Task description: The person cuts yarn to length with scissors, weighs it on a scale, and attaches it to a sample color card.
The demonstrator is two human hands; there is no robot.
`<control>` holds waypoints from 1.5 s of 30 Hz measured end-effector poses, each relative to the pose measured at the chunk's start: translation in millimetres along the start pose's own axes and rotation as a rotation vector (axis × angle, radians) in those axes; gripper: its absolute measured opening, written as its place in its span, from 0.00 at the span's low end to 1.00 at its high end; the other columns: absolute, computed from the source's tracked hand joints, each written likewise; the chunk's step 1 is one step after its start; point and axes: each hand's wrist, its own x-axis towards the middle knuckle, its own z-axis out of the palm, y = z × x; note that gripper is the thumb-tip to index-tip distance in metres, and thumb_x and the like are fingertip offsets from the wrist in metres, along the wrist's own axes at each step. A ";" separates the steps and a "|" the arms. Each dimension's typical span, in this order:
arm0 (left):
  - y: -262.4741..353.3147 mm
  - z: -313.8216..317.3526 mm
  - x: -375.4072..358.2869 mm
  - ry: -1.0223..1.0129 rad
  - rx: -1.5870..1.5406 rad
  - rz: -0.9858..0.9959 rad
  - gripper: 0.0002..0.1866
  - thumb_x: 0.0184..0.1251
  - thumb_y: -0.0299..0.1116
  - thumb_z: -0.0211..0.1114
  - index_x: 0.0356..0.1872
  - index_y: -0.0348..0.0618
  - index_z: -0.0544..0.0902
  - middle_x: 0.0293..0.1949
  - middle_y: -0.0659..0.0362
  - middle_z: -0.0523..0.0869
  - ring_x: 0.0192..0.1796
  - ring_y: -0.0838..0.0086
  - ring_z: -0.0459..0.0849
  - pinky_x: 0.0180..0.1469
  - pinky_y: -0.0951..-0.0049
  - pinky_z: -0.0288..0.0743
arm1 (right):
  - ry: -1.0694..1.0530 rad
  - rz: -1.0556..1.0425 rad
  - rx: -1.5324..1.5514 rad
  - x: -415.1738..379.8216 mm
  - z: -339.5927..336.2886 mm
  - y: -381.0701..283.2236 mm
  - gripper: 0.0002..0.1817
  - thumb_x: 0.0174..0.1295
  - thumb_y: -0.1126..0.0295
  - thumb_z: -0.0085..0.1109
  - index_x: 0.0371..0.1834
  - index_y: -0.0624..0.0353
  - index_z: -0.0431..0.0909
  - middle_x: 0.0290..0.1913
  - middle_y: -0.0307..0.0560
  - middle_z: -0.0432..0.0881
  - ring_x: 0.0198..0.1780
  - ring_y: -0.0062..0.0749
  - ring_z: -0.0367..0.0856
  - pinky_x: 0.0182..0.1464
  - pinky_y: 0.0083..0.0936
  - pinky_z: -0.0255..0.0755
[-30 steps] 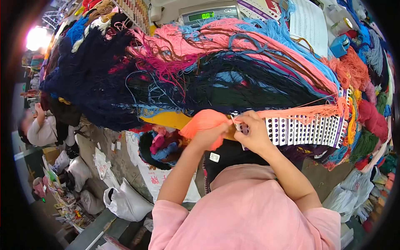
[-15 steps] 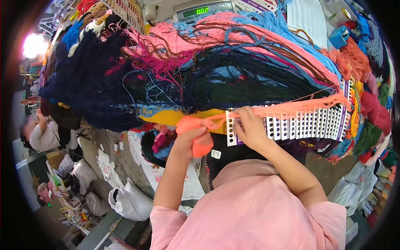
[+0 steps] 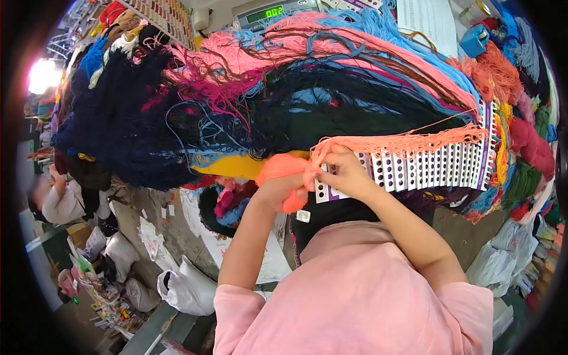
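Gripping a bunch of orange yarn (image 3: 283, 177), our left hand (image 3: 278, 192) is closed around it just left of the white sample card (image 3: 414, 168). Our right hand (image 3: 346, 174) pinches the strands at the card's left end, fingers closed on them and resting on the card. Orange strands run rightward along the card's top edge, below the tangled yarn heap (image 3: 266, 100) on the bench.

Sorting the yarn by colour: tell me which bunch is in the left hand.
The orange bunch, gripped in the left hand beside the punched card. The navy, pink and blue yarns lie untouched on the heap behind.
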 end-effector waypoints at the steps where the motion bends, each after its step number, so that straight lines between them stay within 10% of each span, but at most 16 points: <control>1: 1.4 5.6 -0.3 0.044 0.009 0.007 0.12 0.51 0.29 0.57 0.37 0.36 0.74 0.23 0.62 0.74 0.18 0.84 0.67 0.20 0.84 0.62 | 0.003 -0.123 -0.198 2.4 3.8 -2.3 0.04 0.48 0.78 0.51 0.26 0.62 0.75 0.30 0.41 0.74 0.37 0.25 0.71 0.38 0.21 0.64; 6: 17.8 2.6 -13.2 0.187 -0.149 0.137 0.10 0.52 0.31 0.58 0.35 0.38 0.74 0.21 0.63 0.73 0.18 0.84 0.67 0.21 0.85 0.62 | -0.021 0.170 0.430 2.2 2.4 3.8 0.08 0.51 0.73 0.52 0.35 0.61 0.72 0.26 0.40 0.70 0.30 0.24 0.68 0.33 0.18 0.62; 9: 29.5 -34.9 -42.8 0.306 -0.312 0.324 0.09 0.56 0.35 0.55 0.31 0.39 0.74 0.16 0.65 0.70 0.17 0.83 0.66 0.21 0.82 0.61 | -0.168 0.058 0.080 4.7 -9.3 0.1 0.08 0.51 0.74 0.50 0.35 0.62 0.71 0.23 0.39 0.68 0.26 0.21 0.66 0.28 0.17 0.60; 13: 67.5 -120.3 -110.9 -0.154 -0.493 0.625 0.08 0.59 0.34 0.52 0.32 0.40 0.73 0.21 0.62 0.73 0.23 0.80 0.71 0.25 0.78 0.67 | -0.160 0.095 -0.003 6.3 -6.2 4.2 0.05 0.48 0.78 0.50 0.29 0.64 0.71 0.22 0.37 0.69 0.24 0.14 0.67 0.25 0.12 0.60; 16: 84.9 -142.5 -141.8 0.717 -0.154 0.960 0.10 0.61 0.32 0.48 0.37 0.35 0.71 0.36 0.53 0.77 0.41 0.70 0.75 0.48 0.67 0.70 | -0.132 -0.006 -0.121 5.9 -6.1 5.5 0.06 0.47 0.78 0.49 0.29 0.63 0.72 0.20 0.42 0.70 0.21 0.20 0.68 0.23 0.17 0.61; 19: 62.0 -98.6 -108.4 0.882 0.347 0.916 0.13 0.59 0.30 0.50 0.44 0.36 0.71 0.40 0.54 0.76 0.42 0.74 0.75 0.45 0.75 0.69 | -0.074 -0.123 -0.229 5.4 -1.9 8.1 0.07 0.49 0.76 0.48 0.31 0.60 0.74 0.22 0.43 0.72 0.25 0.27 0.70 0.29 0.21 0.61; 22: 12.6 -37.0 -44.5 0.616 1.064 0.770 0.14 0.58 0.34 0.54 0.43 0.39 0.74 0.31 0.61 0.76 0.29 0.82 0.73 0.33 0.82 0.69 | 0.014 -0.278 -0.278 8.0 5.4 8.5 0.07 0.52 0.71 0.46 0.30 0.57 0.75 0.21 0.42 0.73 0.28 0.34 0.71 0.34 0.26 0.60; 28: -5.1 1.5 11.9 0.506 0.761 0.107 0.08 0.53 0.36 0.61 0.29 0.43 0.75 0.19 0.67 0.72 0.18 0.85 0.68 0.19 0.85 0.62 | -0.010 0.147 0.126 6.3 -3.1 3.5 0.06 0.52 0.70 0.50 0.30 0.60 0.73 0.21 0.46 0.73 0.25 0.31 0.74 0.28 0.19 0.64; 37: 46.8 -83.6 -104.1 0.473 0.310 0.251 0.09 0.58 0.31 0.53 0.37 0.37 0.74 0.26 0.64 0.76 0.22 0.85 0.69 0.21 0.87 0.62 | 0.057 -0.114 -0.559 4.2 15.1 6.7 0.22 0.34 0.67 0.62 0.39 0.53 0.70 0.31 0.40 0.69 0.37 0.34 0.68 0.38 0.31 0.55; 39: 63.8 -55.9 -111.1 0.662 0.212 0.553 0.11 0.58 0.31 0.52 0.39 0.35 0.73 0.28 0.61 0.76 0.25 0.84 0.71 0.25 0.85 0.67 | 0.056 -0.124 -0.577 5.2 19.0 5.5 0.23 0.34 0.68 0.62 0.39 0.53 0.70 0.31 0.41 0.68 0.38 0.35 0.68 0.38 0.31 0.54; 45: 32.0 -9.1 -120.9 0.076 -0.280 0.726 0.13 0.58 0.34 0.51 0.37 0.34 0.70 0.45 0.52 0.69 0.45 0.62 0.69 0.39 0.69 0.70 | 0.122 -0.206 -0.379 -1.0 16.3 2.6 0.21 0.37 0.71 0.59 0.40 0.56 0.70 0.37 0.43 0.69 0.41 0.36 0.68 0.41 0.31 0.57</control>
